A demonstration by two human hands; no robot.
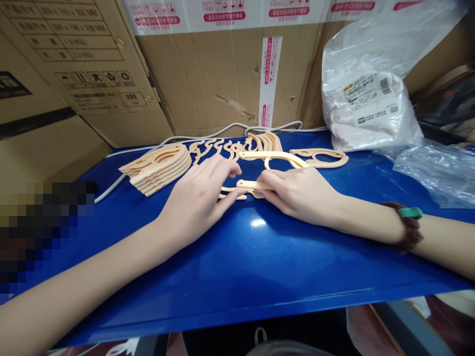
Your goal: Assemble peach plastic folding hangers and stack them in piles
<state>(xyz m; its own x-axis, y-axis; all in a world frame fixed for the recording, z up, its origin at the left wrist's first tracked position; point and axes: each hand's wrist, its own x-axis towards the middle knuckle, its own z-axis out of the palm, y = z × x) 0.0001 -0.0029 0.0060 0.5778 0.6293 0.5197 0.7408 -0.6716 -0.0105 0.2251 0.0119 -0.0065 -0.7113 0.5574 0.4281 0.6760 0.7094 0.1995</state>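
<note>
1. Cardboard boxes point(230, 74) are standing behind everything, and a glossy blue counter point(237, 267) is carrying beige pieces around and beyond both grips.
2. Doing this step well is probably depending on fine alignment: the holed end of the slim beige arm point(247, 184) is pointing toward the left grip point(196, 198), so bracing the arm near that end and turning it gently would be sparing the thin material from bending.
3. Right grip point(300, 193) is closing narrowly on the slim beige arm, pinching it between thumb and fingers.
4. Left grip is showing a modest gap between thumb and forefinger; its thumb is lying over a small curved piece point(241, 198), though whether it is pressing on it I cannot tell.
5. Beyond the left grip, a stack of flat pieces point(159, 170) is leaning, with hook-shaped pieces point(218, 147) lying between the grips' far sides.
6. Just beyond the right grip, a longer curved arm point(274, 155) is showing; farther right, a plastic bag point(371, 109) is sitting.
</note>
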